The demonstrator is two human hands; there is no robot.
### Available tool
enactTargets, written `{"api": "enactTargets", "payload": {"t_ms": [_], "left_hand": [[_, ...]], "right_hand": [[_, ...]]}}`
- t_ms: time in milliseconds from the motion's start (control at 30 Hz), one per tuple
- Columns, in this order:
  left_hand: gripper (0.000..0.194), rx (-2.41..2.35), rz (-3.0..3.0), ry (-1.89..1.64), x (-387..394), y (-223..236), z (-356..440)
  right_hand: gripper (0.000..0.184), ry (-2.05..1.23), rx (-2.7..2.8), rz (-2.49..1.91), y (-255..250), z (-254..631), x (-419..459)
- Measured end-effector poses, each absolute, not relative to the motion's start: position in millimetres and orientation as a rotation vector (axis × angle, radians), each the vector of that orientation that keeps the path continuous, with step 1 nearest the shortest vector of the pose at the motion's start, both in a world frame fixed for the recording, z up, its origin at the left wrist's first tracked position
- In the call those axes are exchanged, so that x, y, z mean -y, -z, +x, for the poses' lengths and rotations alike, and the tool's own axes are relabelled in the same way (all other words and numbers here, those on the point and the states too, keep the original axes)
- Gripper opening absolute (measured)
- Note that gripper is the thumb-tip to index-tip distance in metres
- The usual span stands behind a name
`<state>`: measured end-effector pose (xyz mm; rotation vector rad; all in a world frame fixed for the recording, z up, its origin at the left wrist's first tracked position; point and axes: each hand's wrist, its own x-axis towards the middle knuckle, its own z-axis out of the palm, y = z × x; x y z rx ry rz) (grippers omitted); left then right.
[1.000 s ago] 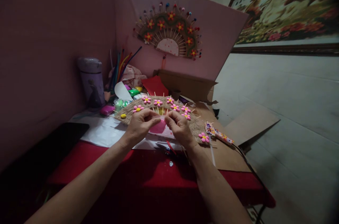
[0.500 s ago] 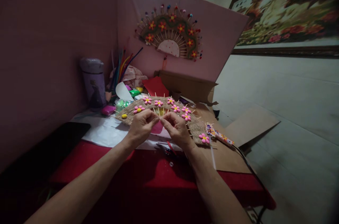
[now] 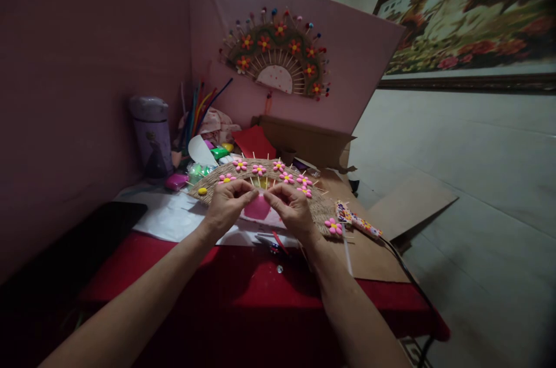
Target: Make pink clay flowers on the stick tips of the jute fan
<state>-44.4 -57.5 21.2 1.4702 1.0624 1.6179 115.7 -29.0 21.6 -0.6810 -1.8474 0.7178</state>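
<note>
My left hand (image 3: 226,204) is closed in a pinch, thumb against forefinger, over the middle of a twine-wrapped craft fan (image 3: 319,208). Facing it, my right hand (image 3: 292,206) pinches the same way, with a small gap between the two. Whatever the fingertips hold is too small to make out. Below and between them shows a bright pink patch (image 3: 257,207) at the fan's centre. Pink clay flowers (image 3: 333,226) with yellow middles dot the fan's band, and thin sticks poke out of it. A lone yellow clay oval (image 3: 202,191) sits at its left end.
Scissors (image 3: 268,242) lie before the fan on a red-covered table (image 3: 243,298). A patterned glue gun (image 3: 358,222) with a cord rests right on cardboard (image 3: 382,258). Behind left stand a purple bottle (image 3: 151,136) and clay packs (image 3: 176,181). A finished fan (image 3: 274,58) hangs behind.
My hands have drawn slightly apart, so more of the pink patch shows between them. Both remain pinched. The view has shifted a little; the fan appears to lie where it was.
</note>
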Motion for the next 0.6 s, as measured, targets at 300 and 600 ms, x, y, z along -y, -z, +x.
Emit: {"api": "enactTargets", "payload": {"t_ms": [300, 600], "left_hand": [[0.024, -1.003, 1.359, -1.578, 59.6, -26.6, -41.5], [0.024, -0.957, 1.272, -1.577, 59.6, -28.8, -42.9]], "right_hand": [[0.025, -0.939, 1.755, -0.670, -16.3, 111.7, 27.0], [0.026, -0.933, 1.745, -0.718, -18.6, 115.1, 24.3]]}}
